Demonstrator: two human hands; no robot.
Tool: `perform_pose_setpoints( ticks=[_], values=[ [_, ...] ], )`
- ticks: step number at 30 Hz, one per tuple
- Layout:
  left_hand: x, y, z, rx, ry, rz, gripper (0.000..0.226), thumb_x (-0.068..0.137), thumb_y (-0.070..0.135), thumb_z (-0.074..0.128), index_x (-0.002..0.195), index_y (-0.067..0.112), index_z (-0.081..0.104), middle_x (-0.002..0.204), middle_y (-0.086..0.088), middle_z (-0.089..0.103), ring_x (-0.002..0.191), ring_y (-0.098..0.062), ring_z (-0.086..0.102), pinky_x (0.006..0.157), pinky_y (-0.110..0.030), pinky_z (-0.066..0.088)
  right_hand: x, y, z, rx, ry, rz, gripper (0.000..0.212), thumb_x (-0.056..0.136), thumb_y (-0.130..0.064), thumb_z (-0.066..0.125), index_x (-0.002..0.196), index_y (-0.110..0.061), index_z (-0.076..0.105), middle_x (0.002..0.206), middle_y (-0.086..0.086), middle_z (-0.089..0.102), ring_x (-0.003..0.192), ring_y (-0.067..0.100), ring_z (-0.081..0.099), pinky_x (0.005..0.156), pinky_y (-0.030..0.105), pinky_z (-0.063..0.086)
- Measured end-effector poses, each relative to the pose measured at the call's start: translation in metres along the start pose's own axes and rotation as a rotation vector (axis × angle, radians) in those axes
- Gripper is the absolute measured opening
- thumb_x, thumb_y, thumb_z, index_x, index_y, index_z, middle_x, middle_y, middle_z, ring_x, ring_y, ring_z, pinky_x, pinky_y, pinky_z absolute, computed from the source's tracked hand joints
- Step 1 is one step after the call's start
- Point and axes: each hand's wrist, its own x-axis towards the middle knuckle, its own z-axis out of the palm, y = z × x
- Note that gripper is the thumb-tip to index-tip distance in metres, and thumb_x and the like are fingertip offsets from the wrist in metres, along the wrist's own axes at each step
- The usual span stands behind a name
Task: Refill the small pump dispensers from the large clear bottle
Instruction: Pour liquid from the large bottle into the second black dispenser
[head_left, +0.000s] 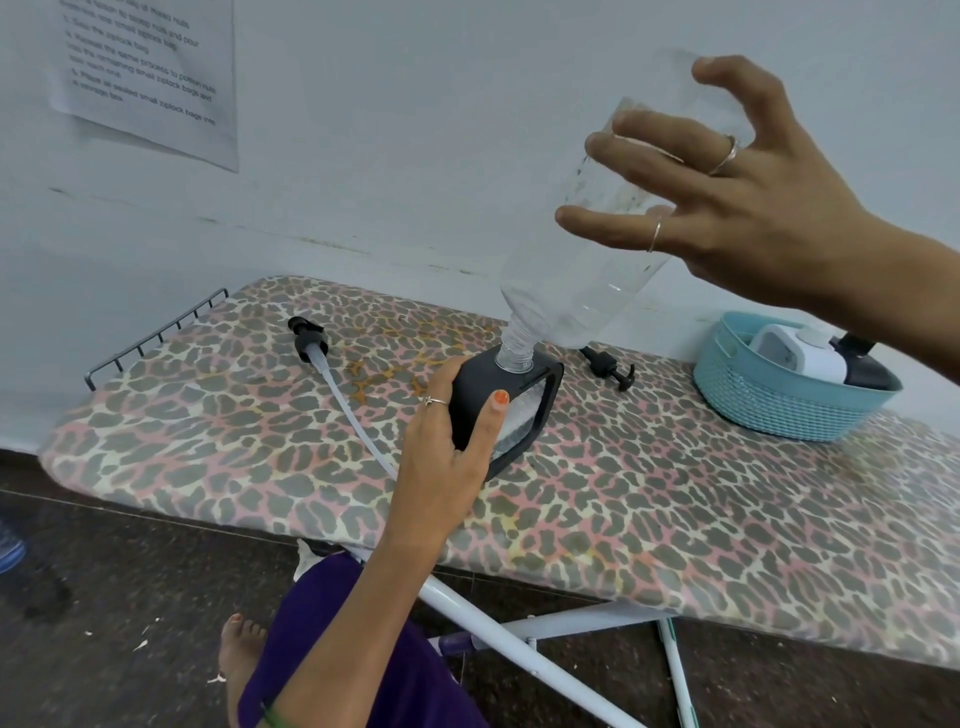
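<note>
Gripping from the near side, the left hand (451, 441) is steadying a small black-framed pump dispenser (511, 410) on a leopard-print ironing board (675, 493), thumb curled across its front face and fingers wrapped behind. Above it, the right hand (727, 192) is holding the large clear bottle (587, 249) upended, its fingers spread loosely around the upper body rather than clamped tight; the bottle's threaded neck is sitting in the dispenser's top opening. Little liquid is showing in the bottle, gathered low toward the neck, while the dispenser's clear window is appearing partly filled.

Judging from this, the pour is under way, and doing it well is likely depending on keeping the neck seated squarely in the opening, holding the dispenser flat so it is not tipping under the bottle's weight, and watching the window so the level is not rising past the rim. A firmer hold on the bottle would probably be giving better control of the flow.

To the left, a removed pump head with its long white dip tube (332, 384) is lying on the board; a second black pump head (610, 366) is resting just right of the dispenser. At the far right, a turquoise basket (769, 405) is carrying a white dispenser and a dark one, apparently awaiting their turn.
</note>
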Motion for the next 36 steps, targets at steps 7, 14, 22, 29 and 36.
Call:
perform_pose_setpoints(
  ticks=[7, 14, 22, 29, 36],
  values=[
    [0.0004, -0.0016, 0.0008, 0.01, 0.001, -0.012, 0.071, 0.083, 0.078, 0.037, 0.141, 0.037, 0.033, 0.121, 0.001, 0.062, 0.111, -0.022, 0.059, 0.093, -0.045, 0.05, -0.0005, -0.001, -0.0018, -0.05, 0.024, -0.006, 0.054, 0.095, 0.005, 0.045, 0.139, -0.027, 0.052, 0.125, 0.015, 0.062, 0.114, 0.03, 0.06, 0.104, 0.052, 0.028],
    [0.0001, -0.0012, 0.0007, 0.025, 0.004, -0.008, 0.071, 0.082, 0.079, 0.036, 0.14, 0.038, 0.033, 0.118, -0.003, 0.062, 0.107, -0.026, 0.059, 0.09, -0.047, 0.05, 0.0012, 0.0014, -0.0027, -0.045, 0.008, -0.032, 0.053, 0.096, 0.005, 0.044, 0.139, -0.025, 0.051, 0.126, 0.016, 0.06, 0.115, 0.031, 0.06, 0.104, 0.053, 0.025],
    [0.0, -0.0001, 0.0001, -0.006, 0.001, -0.006, 0.069, 0.084, 0.076, 0.038, 0.139, 0.035, 0.036, 0.119, 0.004, 0.062, 0.108, -0.017, 0.06, 0.091, -0.044, 0.051, 0.0049, 0.0027, -0.0043, -0.042, -0.004, -0.054, 0.052, 0.097, 0.005, 0.04, 0.139, -0.025, 0.049, 0.127, 0.016, 0.059, 0.117, 0.03, 0.058, 0.105, 0.053, 0.024],
    [-0.0009, 0.0, 0.0, 0.005, 0.008, -0.008, 0.073, 0.081, 0.08, 0.035, 0.139, 0.038, 0.033, 0.117, 0.001, 0.062, 0.106, -0.022, 0.059, 0.09, -0.046, 0.051, 0.0079, 0.0002, -0.0053, -0.026, 0.012, -0.045, 0.052, 0.096, 0.006, 0.043, 0.137, -0.024, 0.052, 0.126, 0.013, 0.061, 0.117, 0.028, 0.056, 0.105, 0.052, 0.025],
    [-0.0003, 0.0002, 0.0004, 0.005, 0.004, -0.01, 0.071, 0.082, 0.079, 0.036, 0.139, 0.037, 0.034, 0.121, 0.004, 0.061, 0.109, -0.017, 0.059, 0.093, -0.043, 0.05, 0.0077, 0.0008, -0.005, -0.009, 0.02, -0.045, 0.054, 0.095, 0.007, 0.043, 0.139, -0.025, 0.051, 0.126, 0.012, 0.061, 0.118, 0.028, 0.053, 0.105, 0.052, 0.025]
  ],
)
